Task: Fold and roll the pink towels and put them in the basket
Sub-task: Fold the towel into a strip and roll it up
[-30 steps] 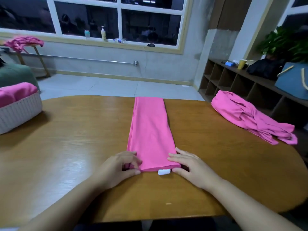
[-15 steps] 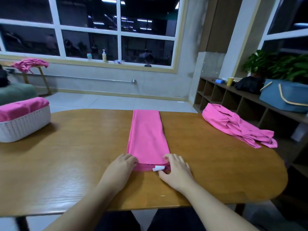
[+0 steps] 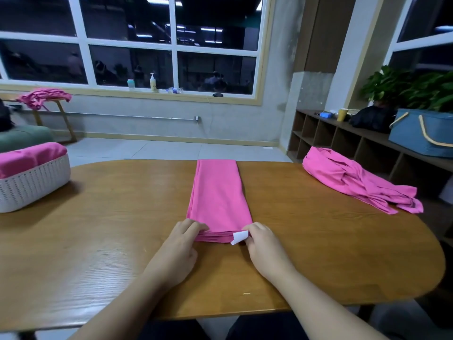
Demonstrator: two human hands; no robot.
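A pink towel (image 3: 218, 195), folded into a long narrow strip, lies down the middle of the wooden table (image 3: 110, 229). My left hand (image 3: 180, 244) pinches its near left corner. My right hand (image 3: 263, 244) pinches the near right corner, beside a white label (image 3: 239, 237) that sticks out. The near edge is lifted slightly off the table. A white woven basket (image 3: 34, 185) at the far left holds rolled pink towels (image 3: 29, 157). A crumpled pink towel (image 3: 355, 180) lies at the table's right side.
Wooden cubby shelves (image 3: 343, 143) with a blue bag (image 3: 421, 131) and plants stand to the right. More pink cloth (image 3: 43, 96) sits on a stool by the window at the left. A green seat (image 3: 23, 141) stands behind the basket.
Both hands went from resting on the towel's near end to pinching its corners, and the edge has lifted a little. The view has tilted upward.
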